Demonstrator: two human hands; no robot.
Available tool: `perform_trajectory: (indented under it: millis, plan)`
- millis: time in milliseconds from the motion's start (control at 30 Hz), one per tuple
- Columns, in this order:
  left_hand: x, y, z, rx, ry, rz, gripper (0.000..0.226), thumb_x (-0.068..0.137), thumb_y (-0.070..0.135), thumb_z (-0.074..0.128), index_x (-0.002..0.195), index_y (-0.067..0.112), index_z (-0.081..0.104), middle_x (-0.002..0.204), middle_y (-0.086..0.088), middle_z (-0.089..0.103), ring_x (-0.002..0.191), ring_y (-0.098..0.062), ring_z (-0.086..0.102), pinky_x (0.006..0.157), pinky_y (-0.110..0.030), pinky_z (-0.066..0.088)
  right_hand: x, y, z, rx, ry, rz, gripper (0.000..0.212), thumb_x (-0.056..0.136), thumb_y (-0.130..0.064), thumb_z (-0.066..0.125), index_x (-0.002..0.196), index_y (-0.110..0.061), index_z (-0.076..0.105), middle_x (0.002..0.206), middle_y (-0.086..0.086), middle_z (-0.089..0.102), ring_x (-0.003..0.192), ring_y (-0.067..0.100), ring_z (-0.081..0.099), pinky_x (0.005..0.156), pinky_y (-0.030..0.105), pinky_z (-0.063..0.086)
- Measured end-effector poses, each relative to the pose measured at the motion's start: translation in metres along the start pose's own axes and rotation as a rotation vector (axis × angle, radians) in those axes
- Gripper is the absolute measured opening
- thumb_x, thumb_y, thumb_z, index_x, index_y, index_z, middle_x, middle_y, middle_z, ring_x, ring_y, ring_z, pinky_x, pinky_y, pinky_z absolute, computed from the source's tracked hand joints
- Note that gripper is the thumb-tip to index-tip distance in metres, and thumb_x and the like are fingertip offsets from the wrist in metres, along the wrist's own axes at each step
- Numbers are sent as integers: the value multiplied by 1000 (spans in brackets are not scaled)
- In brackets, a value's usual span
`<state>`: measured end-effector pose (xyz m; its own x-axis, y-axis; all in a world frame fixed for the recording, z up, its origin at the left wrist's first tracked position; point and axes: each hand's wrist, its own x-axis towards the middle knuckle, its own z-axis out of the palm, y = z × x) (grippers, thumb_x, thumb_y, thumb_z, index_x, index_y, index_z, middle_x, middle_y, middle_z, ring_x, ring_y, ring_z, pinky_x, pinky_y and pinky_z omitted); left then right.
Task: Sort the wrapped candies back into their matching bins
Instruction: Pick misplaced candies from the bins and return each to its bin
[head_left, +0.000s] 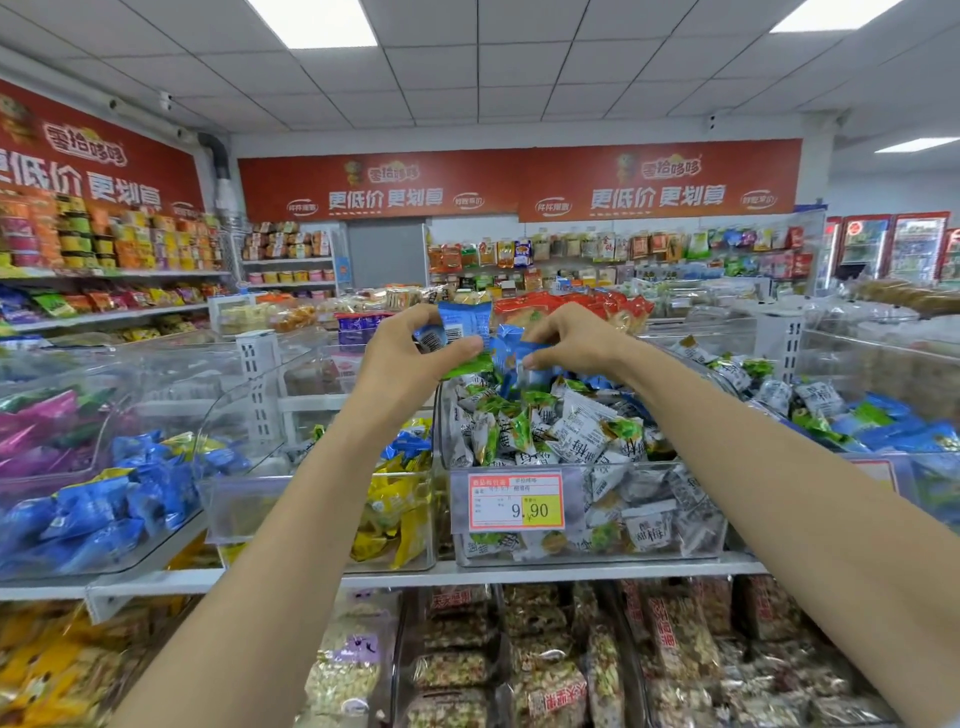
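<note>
My left grip (410, 353) is curled round a small bunch of blue wrapped candies (464, 319), thumb pinching from below. My right grip (569, 338) is curled too, fingertips pinching more blue wrappers (511, 353) at 3 o'clock of the left bunch; can't tell if the bunches touch. Both grips hang over the back of a clear bin (587, 558) at 6 o'clock, full of white-and-green candies (582, 441), with a price tag (516, 501) on its front wall. Yellow candies (400, 499) at 7 o'clock. Blue candy pile (104, 499) at 8 o'clock. Mixed blue, green and white candies (883, 426) at 4 o'clock. Nut bars (545, 649) on the shelf below.
</note>
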<state>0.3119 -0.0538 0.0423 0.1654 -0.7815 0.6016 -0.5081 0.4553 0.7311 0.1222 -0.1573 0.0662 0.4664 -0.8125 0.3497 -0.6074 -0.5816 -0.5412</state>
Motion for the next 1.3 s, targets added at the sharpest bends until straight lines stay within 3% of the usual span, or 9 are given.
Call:
perform_trajectory:
  millis: [233,333,467,567,767,900,967,1133,1300]
  plan:
    - [-1,14,9,-89,7,20,35,82,39,74,106,18,60,78,7,48,72,-12,48,76,-34,44,-28,-2,-42,304,101,-6,12,91,-10,63,99,-2,68,80,10,66,53,12,51,46,16,40]
    - [-3,29,23,-103,1,44,56,84,39,72,131,15,54,107,15,56,100,-11,53,91,-30,38,-46,2,-68,343,204,-51,13,92,-9,61,103,-3,65,96,10,67,75,11,65,64,15,53]
    - [-8,51,55,-103,-67,82,59,86,42,68,137,18,49,143,-7,48,133,-28,44,105,-43,38,-74,33,-114,353,305,-47,23,94,-13,60,112,1,62,110,16,66,98,24,64,90,33,54]
    - [-9,73,89,-137,-147,114,58,88,41,67,140,26,47,150,0,43,138,-23,39,106,-39,35,-96,66,-144,297,345,28,22,93,-11,60,102,9,61,97,18,60,90,25,59,86,33,51]
    - [-15,116,163,-8,-339,228,36,93,34,62,127,34,51,135,-14,50,125,-35,44,99,-45,42,-139,113,-180,-15,8,177,28,92,-12,62,87,15,58,77,19,48,73,23,49,69,29,46]
    - [-18,126,196,198,-436,316,32,94,35,60,124,34,51,130,10,54,76,7,59,73,-24,42,-142,135,-185,-194,-268,200,25,92,-14,63,87,11,61,73,11,54,67,18,53,70,30,48]
    - [-19,125,208,340,-491,286,36,94,35,60,128,31,50,120,4,58,64,7,52,68,-26,37,-138,145,-184,-257,-287,175,19,92,-16,64,80,-1,64,68,2,57,62,13,54,67,27,49]
    - [-24,121,224,571,-541,200,55,92,39,62,141,27,41,126,-9,60,106,-27,61,91,-48,49,-129,162,-185,-255,-188,98,23,89,-13,67,112,-13,64,98,0,66,86,11,61,73,19,47]
    - [-34,122,224,466,-313,290,30,93,32,62,122,22,62,118,3,65,108,-12,58,97,-36,46,-113,164,-175,-201,-110,-1,21,93,-12,60,113,-10,68,109,5,69,99,18,65,90,34,54]
